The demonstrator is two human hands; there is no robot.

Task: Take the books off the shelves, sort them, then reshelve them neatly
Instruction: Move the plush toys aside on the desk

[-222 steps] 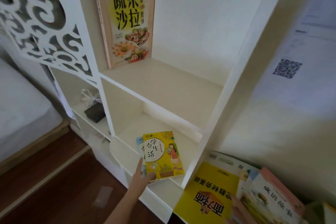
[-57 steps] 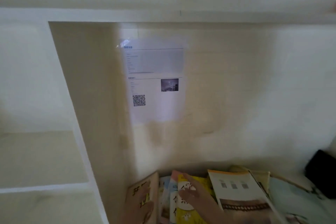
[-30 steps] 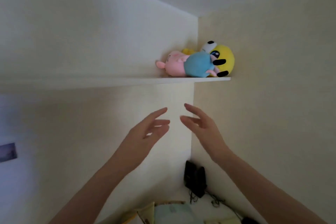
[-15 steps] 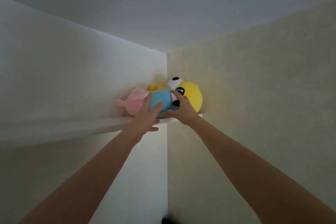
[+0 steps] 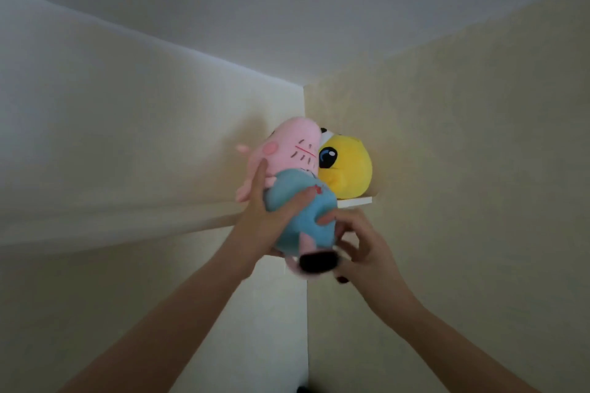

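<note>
No books are in view; I am looking up at a high white shelf (image 5: 354, 201) in the room's corner. A pink pig plush toy in a blue outfit (image 5: 297, 188) is lifted off the shelf edge and tilted head-up. My left hand (image 5: 265, 214) wraps its blue body from the left, thumb across the front. My right hand (image 5: 360, 252) grips its lower end by the black feet. A yellow plush toy with a big blue eye (image 5: 346, 166) still sits on the shelf, against the corner.
Cream walls meet in the corner behind the shelf, with the grey-white ceiling above. A long white ledge (image 5: 111, 220) runs left from the shelf. A small dark object (image 5: 301, 389) shows at the bottom edge.
Both hands reached up from the books to the high shelf, closed on the pink plush toy half a second ago, and have now pulled it off the shelf toward me.
</note>
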